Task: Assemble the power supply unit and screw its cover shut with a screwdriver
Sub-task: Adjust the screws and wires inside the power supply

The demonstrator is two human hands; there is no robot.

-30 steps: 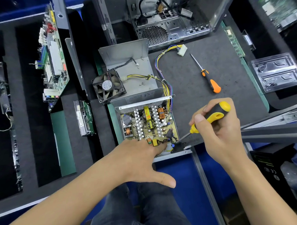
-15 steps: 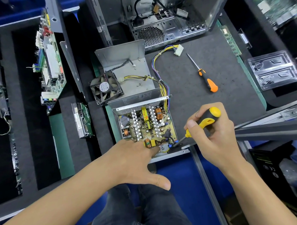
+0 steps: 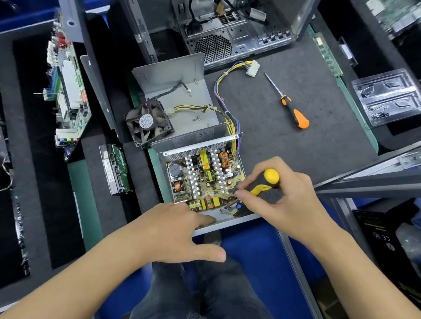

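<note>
Right hand at centre right of the frame, clenched round the yellow screwdriver, tip down in the lower right corner of the open PSU, which sits at frame centre on the mat's near edge. Left hand below it, fingers flat and relaxed, pressing on the case's near rim. Judged step: driving a screw that fixes the board into the case. To do it well: keep the shaft square to the screw, press down while turning, hold the case firmly so it cannot slide off the edge, stop at snug to spare the board. Screw head itself hidden under the fingers, so seating cannot be told. Cover lying open just above the case, fan leaning at its left edge, loose screws on its plate; all yet to go on. Wires running along the case's right wall toward the upper centre, close to the tool and likely to snag or get pinched. Orange screwdriver lying well apart at upper right.
</note>
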